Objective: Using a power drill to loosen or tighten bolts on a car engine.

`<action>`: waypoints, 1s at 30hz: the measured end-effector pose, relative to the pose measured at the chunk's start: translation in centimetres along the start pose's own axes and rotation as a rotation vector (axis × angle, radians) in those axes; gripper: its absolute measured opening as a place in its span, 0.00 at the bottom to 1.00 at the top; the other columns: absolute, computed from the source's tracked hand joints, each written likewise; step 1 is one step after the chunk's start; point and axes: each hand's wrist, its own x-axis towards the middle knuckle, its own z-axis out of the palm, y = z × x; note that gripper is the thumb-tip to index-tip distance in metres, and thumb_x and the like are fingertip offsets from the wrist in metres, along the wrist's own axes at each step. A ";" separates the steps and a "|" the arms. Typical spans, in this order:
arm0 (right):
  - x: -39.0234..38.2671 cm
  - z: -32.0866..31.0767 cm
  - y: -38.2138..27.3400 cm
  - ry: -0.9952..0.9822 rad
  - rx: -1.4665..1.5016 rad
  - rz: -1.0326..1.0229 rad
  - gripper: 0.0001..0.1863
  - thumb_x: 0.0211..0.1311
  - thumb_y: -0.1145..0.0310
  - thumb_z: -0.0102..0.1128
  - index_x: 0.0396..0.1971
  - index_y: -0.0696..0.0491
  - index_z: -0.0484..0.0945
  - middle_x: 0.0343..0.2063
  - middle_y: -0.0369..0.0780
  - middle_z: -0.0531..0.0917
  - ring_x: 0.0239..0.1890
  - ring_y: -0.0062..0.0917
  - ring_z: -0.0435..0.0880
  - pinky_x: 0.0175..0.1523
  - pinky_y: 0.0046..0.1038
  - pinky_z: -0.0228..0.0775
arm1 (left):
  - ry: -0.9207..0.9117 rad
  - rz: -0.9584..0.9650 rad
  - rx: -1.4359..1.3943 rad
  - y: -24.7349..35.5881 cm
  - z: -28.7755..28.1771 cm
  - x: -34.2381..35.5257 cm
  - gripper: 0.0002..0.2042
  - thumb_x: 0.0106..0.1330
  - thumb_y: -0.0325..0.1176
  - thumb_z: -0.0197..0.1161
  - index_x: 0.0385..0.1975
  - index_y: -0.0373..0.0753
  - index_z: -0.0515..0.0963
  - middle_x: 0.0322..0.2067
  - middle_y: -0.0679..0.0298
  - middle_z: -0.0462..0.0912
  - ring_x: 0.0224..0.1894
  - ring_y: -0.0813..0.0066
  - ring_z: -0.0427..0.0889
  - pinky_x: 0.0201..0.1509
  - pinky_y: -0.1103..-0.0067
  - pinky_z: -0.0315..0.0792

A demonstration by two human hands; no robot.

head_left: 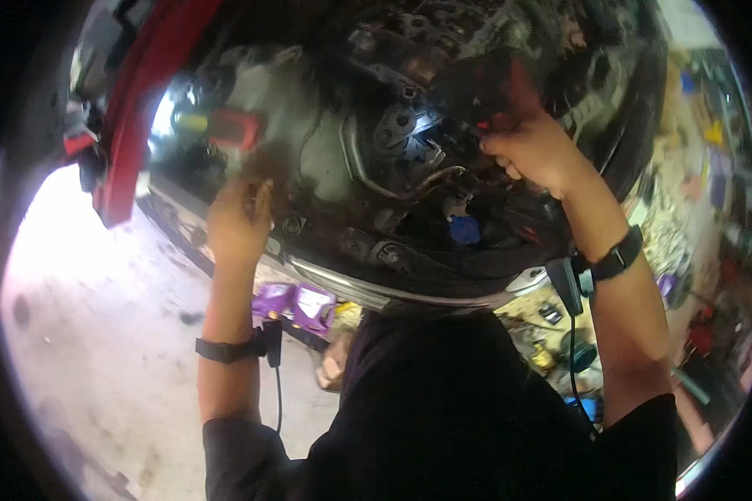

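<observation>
My right hand (536,152) is closed around a dark power tool with red parts (522,88), held over the car engine bay (326,159). A bright light spot falls on the metal parts near the tool's front; its tip cannot be made out. Over the left side of the bay, my left hand (241,219) has its fingers partly spread, and nothing shows in them. Beyond those fingers lies a blurred red block-shaped thing (236,129) with a yellow-green end. A curved metal pipe (355,159) runs between the hands, and a blue cap (464,230) sits nearer to me.
The car's front edge (376,292) curves across before my body. A red body panel (138,108) rises at the left. Purple containers (297,305) stand on the floor below the car, and a green round container (578,352) is among clutter at right. Cables hang from both wrist straps.
</observation>
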 end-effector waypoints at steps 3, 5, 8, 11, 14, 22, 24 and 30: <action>3.7 2.0 -1.9 -0.057 -0.107 0.063 0.04 0.52 0.72 0.62 0.27 0.55 0.77 0.17 0.34 0.74 0.16 0.19 0.71 0.20 0.25 0.59 | 0.164 0.104 0.106 -2.3 1.0 -1.7 0.08 0.65 0.36 0.67 0.35 0.38 0.81 0.31 0.54 0.83 0.33 0.54 0.82 0.37 0.66 0.74; 5.5 3.1 -1.8 -0.064 -0.162 0.066 0.04 0.52 0.71 0.61 0.27 0.55 0.76 0.16 0.34 0.74 0.15 0.19 0.70 0.20 0.25 0.58 | 0.177 0.059 0.157 -2.1 1.2 -1.6 0.06 0.63 0.34 0.66 0.33 0.39 0.80 0.30 0.56 0.82 0.33 0.52 0.81 0.37 0.65 0.74; 7.0 3.5 -1.8 -0.087 -0.228 0.023 0.05 0.52 0.72 0.61 0.28 0.55 0.76 0.16 0.34 0.73 0.15 0.18 0.69 0.20 0.25 0.58 | 0.278 0.117 0.100 -2.3 1.7 -1.4 0.05 0.61 0.33 0.66 0.31 0.39 0.80 0.28 0.57 0.81 0.31 0.53 0.81 0.35 0.66 0.74; 7.5 3.7 -1.6 -0.105 -0.262 0.008 0.05 0.52 0.73 0.61 0.29 0.55 0.76 0.17 0.34 0.74 0.16 0.18 0.70 0.20 0.24 0.59 | 0.244 0.079 0.059 -2.0 1.4 -1.3 0.04 0.59 0.31 0.66 0.30 0.40 0.80 0.27 0.58 0.80 0.29 0.55 0.80 0.32 0.67 0.73; 7.3 3.6 -1.8 -0.108 -0.258 0.076 0.05 0.53 0.73 0.62 0.30 0.56 0.77 0.18 0.35 0.76 0.17 0.18 0.72 0.21 0.23 0.60 | 0.257 0.061 0.054 -2.2 1.3 -1.5 0.04 0.58 0.31 0.66 0.30 0.40 0.80 0.26 0.58 0.80 0.27 0.57 0.80 0.31 0.69 0.73; 7.9 4.0 -3.1 -0.005 -0.265 0.112 0.08 0.56 0.70 0.64 0.33 0.59 0.80 0.19 0.36 0.78 0.17 0.21 0.76 0.23 0.24 0.65 | 0.252 0.073 -0.008 -2.3 1.4 -1.2 0.06 0.54 0.33 0.69 0.28 0.43 0.79 0.24 0.62 0.77 0.28 0.57 0.79 0.29 0.66 0.72; 8.1 3.7 -3.5 -0.002 -0.339 0.184 0.12 0.56 0.71 0.64 0.39 0.60 0.79 0.20 0.36 0.78 0.19 0.20 0.76 0.24 0.24 0.66 | 0.233 0.064 0.029 -2.3 1.3 -1.2 0.06 0.53 0.33 0.69 0.28 0.43 0.80 0.24 0.62 0.77 0.27 0.58 0.78 0.28 0.66 0.71; 9.1 2.5 0.4 0.080 -0.773 -0.162 0.28 0.55 0.63 0.64 0.55 0.61 0.73 0.38 0.45 0.86 0.35 0.29 0.87 0.38 0.29 0.78 | 0.268 0.114 0.005 -2.5 1.5 -0.7 0.06 0.51 0.31 0.70 0.27 0.44 0.79 0.23 0.64 0.76 0.25 0.62 0.78 0.26 0.69 0.70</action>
